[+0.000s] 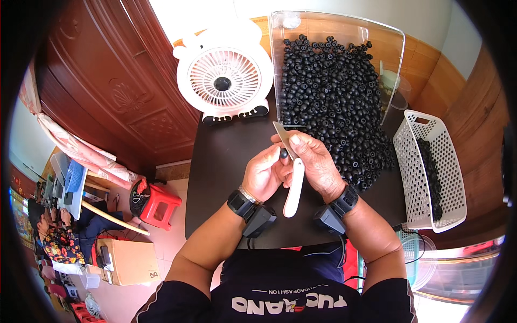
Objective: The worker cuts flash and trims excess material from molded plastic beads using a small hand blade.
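My right hand [320, 164] is closed around a small knife [294, 188] with a white handle. Its blade points up and to the left, and the handle hangs down between my wrists. Pinched in the fingers of my left hand [261, 171] is a small, round black plastic piece [283, 153], right beside the blade. Both hands meet over the dark table [215, 161]. A large heap of similar black pieces [334, 86] lies just beyond my right hand, spilling from a clear plastic bin [403, 54] onto the tabletop.
A white fan [223, 83] with an animal-shaped frame stands at the far left of the table. At the right edge is a white perforated basket [455, 183] with black pieces inside. Left on the floor are a red stool [164, 204] and a cardboard box [132, 261]; another person [59, 237] sits beyond.
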Action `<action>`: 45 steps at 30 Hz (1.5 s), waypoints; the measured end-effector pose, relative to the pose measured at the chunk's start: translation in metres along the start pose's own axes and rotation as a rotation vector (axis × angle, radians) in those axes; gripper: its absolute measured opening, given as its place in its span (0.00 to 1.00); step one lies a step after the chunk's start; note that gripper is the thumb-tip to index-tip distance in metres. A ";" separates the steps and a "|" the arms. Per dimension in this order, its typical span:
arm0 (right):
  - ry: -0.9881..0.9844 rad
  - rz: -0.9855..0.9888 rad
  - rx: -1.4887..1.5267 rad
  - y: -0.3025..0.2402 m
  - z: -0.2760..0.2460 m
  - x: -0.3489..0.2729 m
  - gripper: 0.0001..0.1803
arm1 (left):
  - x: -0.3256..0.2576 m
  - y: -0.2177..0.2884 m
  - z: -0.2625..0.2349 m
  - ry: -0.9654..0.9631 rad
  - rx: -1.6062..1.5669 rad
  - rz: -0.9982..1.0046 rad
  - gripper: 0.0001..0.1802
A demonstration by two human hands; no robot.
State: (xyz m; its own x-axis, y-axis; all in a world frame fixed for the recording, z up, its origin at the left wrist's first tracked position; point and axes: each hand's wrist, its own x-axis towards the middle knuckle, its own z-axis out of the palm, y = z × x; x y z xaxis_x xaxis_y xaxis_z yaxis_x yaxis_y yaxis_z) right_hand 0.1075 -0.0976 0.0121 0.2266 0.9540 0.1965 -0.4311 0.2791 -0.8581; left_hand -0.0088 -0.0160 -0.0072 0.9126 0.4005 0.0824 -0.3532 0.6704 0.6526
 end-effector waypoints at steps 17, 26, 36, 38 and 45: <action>0.013 -0.007 -0.057 0.003 -0.003 0.002 0.21 | -0.002 0.000 -0.001 0.015 -0.049 -0.033 0.17; -0.008 0.041 -0.033 -0.005 0.001 -0.002 0.22 | -0.002 -0.001 0.002 0.047 0.003 -0.030 0.17; 0.019 0.011 -0.069 0.002 -0.002 0.000 0.23 | -0.003 0.000 0.002 0.020 -0.023 -0.052 0.17; 0.005 0.012 -0.051 0.003 -0.003 0.000 0.23 | -0.002 -0.001 0.003 0.077 -0.017 -0.055 0.17; 0.030 0.002 -0.065 0.003 -0.001 0.001 0.22 | -0.002 0.000 -0.001 0.045 -0.005 -0.045 0.17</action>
State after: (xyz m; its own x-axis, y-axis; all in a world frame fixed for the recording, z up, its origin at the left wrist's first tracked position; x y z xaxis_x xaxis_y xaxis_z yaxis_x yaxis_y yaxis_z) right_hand 0.1075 -0.0956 0.0086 0.2520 0.9506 0.1815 -0.3738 0.2686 -0.8877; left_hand -0.0107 -0.0163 -0.0081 0.9174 0.3975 0.0195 -0.3134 0.6913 0.6510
